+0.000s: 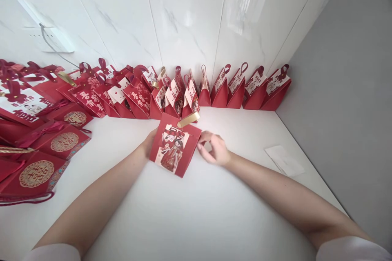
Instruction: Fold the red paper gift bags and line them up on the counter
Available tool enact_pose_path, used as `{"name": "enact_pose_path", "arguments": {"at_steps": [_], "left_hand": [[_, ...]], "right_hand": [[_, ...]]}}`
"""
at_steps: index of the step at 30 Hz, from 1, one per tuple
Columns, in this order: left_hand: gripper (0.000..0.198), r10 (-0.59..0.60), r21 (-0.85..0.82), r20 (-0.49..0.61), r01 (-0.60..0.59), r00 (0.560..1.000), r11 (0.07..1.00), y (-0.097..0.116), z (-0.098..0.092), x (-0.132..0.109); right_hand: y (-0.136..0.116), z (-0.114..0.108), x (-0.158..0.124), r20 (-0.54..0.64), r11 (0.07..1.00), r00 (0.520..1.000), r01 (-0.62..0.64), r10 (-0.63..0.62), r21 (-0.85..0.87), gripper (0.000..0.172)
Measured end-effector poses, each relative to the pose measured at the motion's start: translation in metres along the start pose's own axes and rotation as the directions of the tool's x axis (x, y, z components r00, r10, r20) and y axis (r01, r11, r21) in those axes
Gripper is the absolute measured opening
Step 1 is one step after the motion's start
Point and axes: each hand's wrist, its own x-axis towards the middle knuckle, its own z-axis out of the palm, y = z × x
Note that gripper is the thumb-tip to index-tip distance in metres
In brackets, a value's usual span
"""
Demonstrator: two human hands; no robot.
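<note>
Two pale sleeves [53, 253] lie nearest the camera, in the bottom corners, with bare forearms angling inward over the white surface [211, 216]. Gold medallions [36, 174] on the red boxes at left bear the double-happiness sign 囍; large white characters [89, 104] on a box behind are too small to read surely. The red box [174, 147] between the hands, mid-surface and tilted, shows a robed figure, its lettering blurred. The left hand [149, 142] has its grip closed on the box's left side, most fingers hidden behind. The right hand [215, 149] curls at the right edge, thumb and fingers forming a loose ring; whether that grip pinches the card, I cannot tell. Open room lies in front and to the right, past a white sheet [284, 160], to the grey panel [339, 89].
</note>
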Motion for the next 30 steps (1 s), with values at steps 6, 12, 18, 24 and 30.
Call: {"name": "enact_pose_path", "arguments": {"at_steps": [6, 12, 18, 24, 30], "left_hand": [[0.051, -0.162, -0.318, 0.111, 0.190, 0.980, 0.929, 0.000, -0.008, 0.012], [0.044, -0.178, -0.350, 0.104, 0.204, 0.978, 0.914, 0.001, 0.001, 0.011], [0.036, -0.003, -0.265, -0.006, 0.002, 1.000, 0.964, 0.002, 0.016, 0.013], [0.030, 0.158, -0.188, -0.145, -0.184, 0.977, 0.965, -0.016, 0.007, 0.026], [0.067, 0.101, -0.217, 0.058, -0.086, 0.993, 0.972, -0.027, 0.014, 0.014]], "right_hand": [[0.048, -0.021, 0.009, 0.143, 0.827, 0.860, -0.406, 0.490, -0.390, 0.040], [0.066, -0.013, 0.002, 0.101, 0.531, 0.619, -0.565, 0.779, -0.631, 0.073], [0.053, -0.013, 0.004, -0.019, 0.563, 0.700, -0.589, 0.713, -0.580, 0.064], [0.033, -0.018, 0.010, 0.090, 0.929, 0.960, -0.231, 0.266, -0.288, 0.039], [0.020, -0.010, 0.005, 0.056, 0.948, 0.953, -0.287, 0.297, -0.137, 0.026]]}}
